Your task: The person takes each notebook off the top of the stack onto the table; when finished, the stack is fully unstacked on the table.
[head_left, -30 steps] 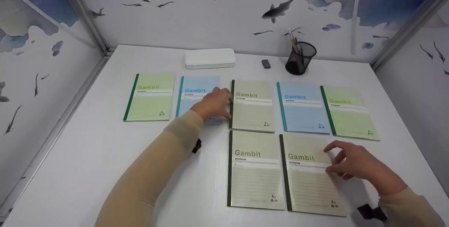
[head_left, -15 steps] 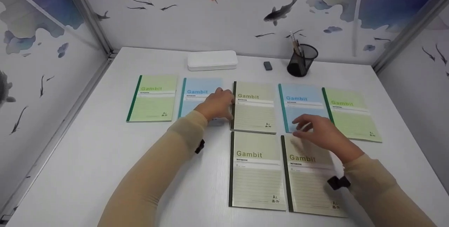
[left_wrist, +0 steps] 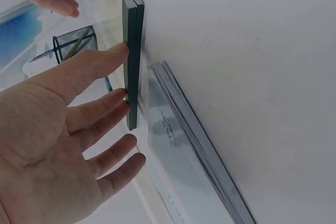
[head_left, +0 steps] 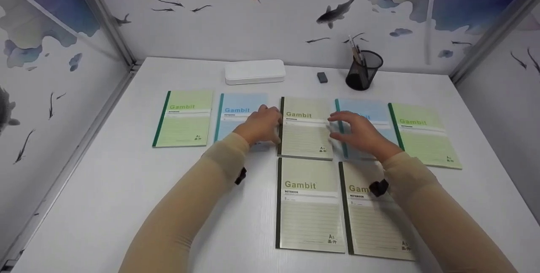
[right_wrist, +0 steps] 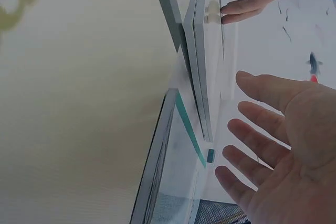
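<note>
In the top row's middle lies a beige "Gambit" notebook (head_left: 306,140); the left wrist view shows two dark spines (left_wrist: 134,64) stacked there. My left hand (head_left: 262,125) touches its left edge with thumb and fingertips, fingers extended, partly covering the left blue notebook (head_left: 230,123). My right hand (head_left: 358,133) is at the beige notebook's right edge, above the right blue notebook (head_left: 377,106). Its fingers are spread and apart from the pages (right_wrist: 202,66) in the right wrist view, holding nothing.
Green notebooks (head_left: 183,127) (head_left: 426,138) lie at both row ends. Two beige notebooks (head_left: 310,222) (head_left: 375,231) lie in front, the right one partly under my forearm. A white case (head_left: 255,72), dark eraser (head_left: 322,77) and mesh pen holder (head_left: 363,72) stand along the back.
My right hand has moved from the lower right beige notebook, up and left, to the right side of the middle beige notebook. My left hand has stayed at its spine.
</note>
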Action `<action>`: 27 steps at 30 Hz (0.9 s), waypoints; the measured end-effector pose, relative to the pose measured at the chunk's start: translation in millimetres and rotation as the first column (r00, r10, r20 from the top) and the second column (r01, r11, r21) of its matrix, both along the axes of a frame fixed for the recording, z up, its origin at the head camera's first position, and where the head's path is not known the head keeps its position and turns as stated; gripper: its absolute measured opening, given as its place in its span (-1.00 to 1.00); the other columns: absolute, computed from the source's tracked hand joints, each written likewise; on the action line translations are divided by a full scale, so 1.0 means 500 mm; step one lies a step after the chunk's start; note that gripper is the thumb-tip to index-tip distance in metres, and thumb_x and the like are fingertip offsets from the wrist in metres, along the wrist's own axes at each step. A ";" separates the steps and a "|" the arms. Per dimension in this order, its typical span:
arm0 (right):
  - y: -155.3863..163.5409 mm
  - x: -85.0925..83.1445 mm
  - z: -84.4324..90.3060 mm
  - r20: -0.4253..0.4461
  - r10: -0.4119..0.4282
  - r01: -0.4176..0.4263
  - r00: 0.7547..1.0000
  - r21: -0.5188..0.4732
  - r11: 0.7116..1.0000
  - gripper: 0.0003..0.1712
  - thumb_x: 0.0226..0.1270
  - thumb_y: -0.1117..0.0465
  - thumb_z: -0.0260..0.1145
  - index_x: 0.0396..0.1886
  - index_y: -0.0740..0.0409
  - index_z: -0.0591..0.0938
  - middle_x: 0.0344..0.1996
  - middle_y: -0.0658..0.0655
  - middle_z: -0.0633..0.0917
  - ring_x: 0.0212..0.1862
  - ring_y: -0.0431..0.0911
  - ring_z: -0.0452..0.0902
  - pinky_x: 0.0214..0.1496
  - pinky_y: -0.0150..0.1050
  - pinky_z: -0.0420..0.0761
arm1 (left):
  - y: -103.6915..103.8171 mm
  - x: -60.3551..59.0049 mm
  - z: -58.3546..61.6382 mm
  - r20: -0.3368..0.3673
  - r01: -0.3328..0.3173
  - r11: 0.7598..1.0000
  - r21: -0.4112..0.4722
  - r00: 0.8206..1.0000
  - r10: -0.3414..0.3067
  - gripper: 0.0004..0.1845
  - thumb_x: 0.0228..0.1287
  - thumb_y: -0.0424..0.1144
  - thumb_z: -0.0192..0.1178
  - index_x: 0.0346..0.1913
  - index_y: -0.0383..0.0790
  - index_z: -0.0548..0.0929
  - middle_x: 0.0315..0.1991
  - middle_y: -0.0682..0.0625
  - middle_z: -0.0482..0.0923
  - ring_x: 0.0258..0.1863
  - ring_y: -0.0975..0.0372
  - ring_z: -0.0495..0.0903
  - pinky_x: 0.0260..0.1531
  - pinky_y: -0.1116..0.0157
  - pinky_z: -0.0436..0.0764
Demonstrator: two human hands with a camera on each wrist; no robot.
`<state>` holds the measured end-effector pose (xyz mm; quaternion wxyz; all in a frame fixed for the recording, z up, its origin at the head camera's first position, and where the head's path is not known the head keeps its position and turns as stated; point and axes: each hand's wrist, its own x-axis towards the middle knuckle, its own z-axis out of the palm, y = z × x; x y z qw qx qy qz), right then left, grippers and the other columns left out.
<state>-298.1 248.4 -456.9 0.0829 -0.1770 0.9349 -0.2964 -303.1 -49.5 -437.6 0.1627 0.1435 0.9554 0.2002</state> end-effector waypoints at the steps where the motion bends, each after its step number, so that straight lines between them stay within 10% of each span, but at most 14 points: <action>1: -0.001 -0.008 0.000 0.006 0.016 -0.016 1.000 0.006 1.000 -0.44 0.41 0.17 0.43 0.36 0.17 0.57 0.48 0.22 0.46 0.56 0.21 0.25 0.56 0.24 0.26 | 0.000 0.000 0.000 -0.001 0.003 1.000 0.002 1.000 -0.003 -0.27 0.13 -0.22 0.56 0.37 -0.20 0.51 0.18 -0.03 0.49 0.20 0.09 0.43 0.29 0.08 0.51; 12: -0.010 -0.058 -0.006 0.127 0.040 -0.053 0.991 0.102 0.993 -0.30 0.24 0.19 0.56 0.38 0.15 0.58 0.53 0.16 0.40 0.63 0.19 0.10 0.63 0.20 0.14 | -0.007 -0.004 -0.004 -0.008 0.018 1.000 0.017 1.000 -0.018 -0.31 0.12 -0.22 0.57 0.34 -0.20 0.56 0.25 -0.04 0.48 0.24 0.08 0.40 0.34 0.06 0.48; 27: -0.022 -0.035 0.016 0.130 -0.013 -0.017 0.991 0.225 0.974 -0.30 0.30 0.12 0.52 0.43 0.04 0.54 0.60 0.07 0.31 0.63 0.24 -0.02 0.60 0.38 -0.22 | -0.002 -0.004 -0.008 -0.023 0.034 0.999 0.020 0.999 -0.034 -0.31 0.09 -0.27 0.56 0.32 -0.27 0.57 0.28 -0.05 0.49 0.26 0.04 0.39 0.34 0.07 0.47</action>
